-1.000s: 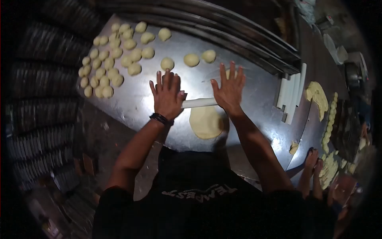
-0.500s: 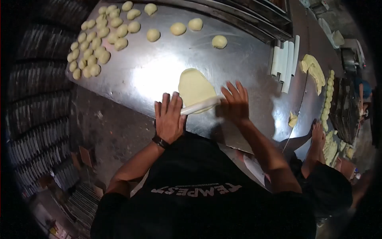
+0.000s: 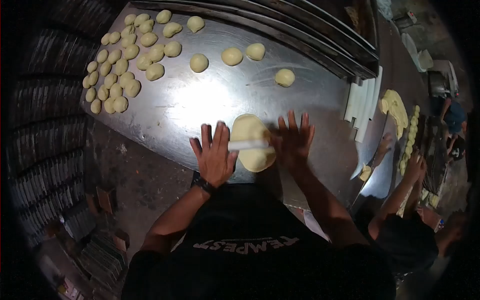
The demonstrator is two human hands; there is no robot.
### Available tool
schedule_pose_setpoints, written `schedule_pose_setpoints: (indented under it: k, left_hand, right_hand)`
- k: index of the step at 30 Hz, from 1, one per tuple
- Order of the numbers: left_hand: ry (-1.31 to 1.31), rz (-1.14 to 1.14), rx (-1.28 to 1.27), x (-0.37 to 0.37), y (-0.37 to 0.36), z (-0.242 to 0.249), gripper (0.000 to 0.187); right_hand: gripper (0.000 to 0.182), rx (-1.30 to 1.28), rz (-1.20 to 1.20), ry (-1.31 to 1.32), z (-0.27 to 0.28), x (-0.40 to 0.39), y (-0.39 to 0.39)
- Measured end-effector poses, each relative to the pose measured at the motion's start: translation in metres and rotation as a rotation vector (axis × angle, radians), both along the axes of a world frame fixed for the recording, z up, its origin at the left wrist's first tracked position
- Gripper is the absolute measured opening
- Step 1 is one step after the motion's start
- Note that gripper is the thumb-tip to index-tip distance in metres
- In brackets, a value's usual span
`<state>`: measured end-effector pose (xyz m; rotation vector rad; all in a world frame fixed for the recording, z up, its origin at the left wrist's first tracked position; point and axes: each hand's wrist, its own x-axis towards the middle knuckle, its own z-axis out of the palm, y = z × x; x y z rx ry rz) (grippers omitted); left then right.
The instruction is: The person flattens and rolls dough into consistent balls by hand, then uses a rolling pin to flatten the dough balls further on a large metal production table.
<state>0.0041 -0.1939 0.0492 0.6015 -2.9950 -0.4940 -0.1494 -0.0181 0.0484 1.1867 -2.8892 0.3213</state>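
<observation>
A flat oval sheet of pale dough lies on the metal table, close to its front edge. Across its middle is a white rolling pin, slightly blurred. My left hand is at the pin's left end, palm down with the fingers stretched forward. At the other end is my right hand, also flat with its fingers spread, partly blurred and covering that end of the pin. Neither hand is wrapped round the pin.
Many dough balls cover the table's far left, with a few spread along the back. Dark metal trays stand behind. White tubes lie to the right. Further right, a co-worker's hands are near a row of dough pieces.
The rolling pin and both hands have moved from the dough's near end to its middle. My view has shifted a little. The co-worker's hands have moved.
</observation>
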Motion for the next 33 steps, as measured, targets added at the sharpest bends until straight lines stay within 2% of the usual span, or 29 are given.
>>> schedule_pose_setpoints:
  k: [3, 5, 7, 8, 9, 10, 11, 12, 13, 15, 17, 18, 19, 21, 23, 25, 27, 28, 31, 33]
  left_hand:
    - [0.012, 0.087, -0.072, -0.042, -0.046, -0.015, 0.057]
    - [0.071, 0.211, -0.224, -0.078, -0.08, -0.01, 0.055]
    - [0.2, 0.13, -0.214, -0.093, -0.115, -0.009, 0.053]
    - [0.329, -0.041, -0.121, -0.094, -0.127, -0.003, 0.049]
    - [0.322, -0.213, -0.061, -0.089, -0.131, 0.011, 0.046]
    - [0.259, -0.368, 0.117, -0.087, -0.137, 0.014, 0.046]
    - [0.079, -0.411, 0.335, -0.079, -0.132, 0.015, 0.044]
    - [0.138, -0.565, 0.198, -0.069, -0.129, 0.0, 0.04]
    - [0.082, -0.489, 0.3, -0.055, -0.115, 0.007, 0.037]
    - [0.175, -0.389, 0.449, -0.028, -0.086, 0.001, 0.037]
    - [0.221, -0.263, 0.236, 0.0, -0.049, -0.009, 0.047]
    - [0.217, -0.075, 0.056, 0.006, -0.023, -0.013, 0.056]
    - [0.175, 0.106, 0.02, 0.011, -0.01, -0.021, 0.058]
    - [0.014, -0.032, 0.069, 0.031, 0.014, -0.009, 0.053]
    - [0.146, -0.175, 0.236, 0.056, 0.035, -0.013, 0.049]
    - [0.173, -0.32, 0.113, 0.068, 0.044, -0.01, 0.048]
    - [0.175, -0.34, 0.219, 0.072, 0.039, -0.014, 0.046]
    - [0.18, -0.346, 0.255, 0.073, 0.031, -0.014, 0.044]
    - [0.387, -0.326, 0.212, 0.08, 0.0, -0.008, 0.041]
    - [0.452, -0.142, 0.131, 0.082, -0.028, -0.018, 0.039]
  right_hand:
    - [0.054, -0.075, -0.01, 0.112, -0.007, -0.054, -0.071]
    - [0.055, -0.193, -0.016, 0.156, -0.008, -0.089, -0.116]
    - [0.054, -0.25, -0.009, 0.157, -0.01, -0.109, -0.145]
    - [0.053, -0.234, -0.008, 0.147, -0.012, -0.116, -0.156]
    - [0.053, -0.211, -0.012, 0.136, -0.016, -0.121, -0.161]
    - [0.053, -0.183, -0.015, 0.129, -0.015, -0.125, -0.161]
    - [0.051, -0.194, 0.001, 0.124, -0.016, -0.124, -0.159]
    - [0.049, -0.225, 0.045, 0.128, -0.011, -0.119, -0.155]
    - [0.047, -0.249, 0.096, 0.129, -0.005, -0.113, -0.15]
    - [0.048, -0.215, 0.116, 0.094, 0.016, -0.1, -0.129]
    - [0.048, -0.16, 0.116, 0.022, 0.007, -0.071, -0.09]
    - [0.048, -0.128, 0.108, -0.016, -0.004, -0.056, -0.062]
    - [0.048, -0.09, 0.1, -0.053, -0.013, -0.04, -0.032]
    - [0.047, 0.038, 0.064, -0.012, -0.005, 0.001, 0.024]
    - [0.046, -0.14, 0.069, 0.082, -0.019, 0.043, 0.082]
    - [0.042, -0.124, 0.06, 0.023, -0.019, 0.078, 0.122]
    - [0.039, -0.192, 0.118, -0.121, 0.0, 0.08, 0.134]
    - [0.038, -0.239, 0.157, -0.186, 0.005, 0.076, 0.132]
    - [0.036, -0.647, -0.218, -0.437, -0.03, 0.019, 0.096]
    - [0.035, -0.96, -0.243, -0.41, -0.022, -0.026, 0.028]
